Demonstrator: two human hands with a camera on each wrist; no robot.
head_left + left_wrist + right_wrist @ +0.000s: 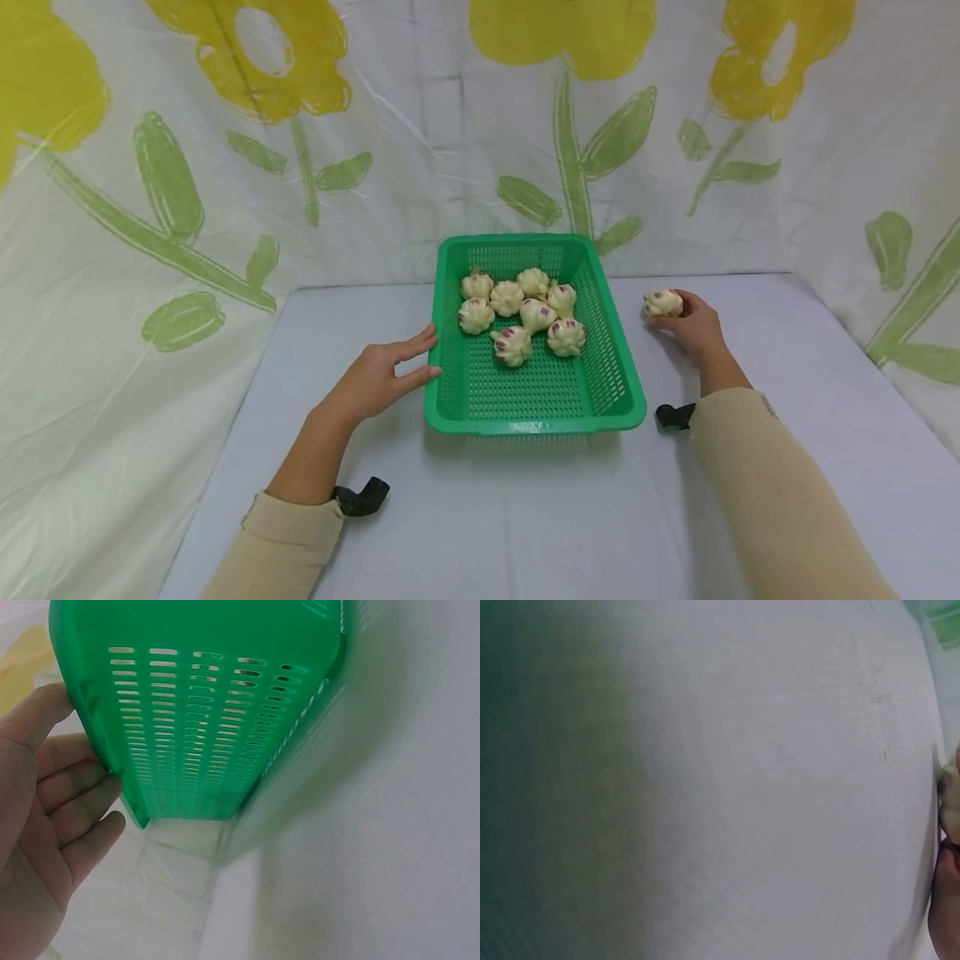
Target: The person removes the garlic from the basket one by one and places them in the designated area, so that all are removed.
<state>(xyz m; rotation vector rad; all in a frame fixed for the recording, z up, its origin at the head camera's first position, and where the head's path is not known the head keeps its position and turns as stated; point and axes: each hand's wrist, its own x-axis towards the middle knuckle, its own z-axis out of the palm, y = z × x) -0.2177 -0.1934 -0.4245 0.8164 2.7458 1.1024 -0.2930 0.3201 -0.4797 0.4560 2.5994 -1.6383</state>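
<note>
Just off the right side of the green basket, the thumb and fingers of the person's right hand pinch 1 garlic bulb, low by the white table; whether it rests on the surface I cannot tell, and the right wrist view catches only its edge. On the basket's other side, the left hand has its fingers fairly straight and the thumb spread away from them, tips meeting the left rim without closing round it. Between the 2 hands the basket stands on the table, with 8 more purple-streaked bulbs grouped toward its far and middle part. I take the step in hand to be the handling of this 1 bulb beside the basket while the left hand steadies the rim. Whichever way the bulb travels, the next move seems to call for a sure pinch on its lumpy sides and a basket that does not slide. Farther out, a black device juts at the left wrist, beige sleeves cover the forearms, and a white sheet with painted yellow flowers hangs behind.
</note>
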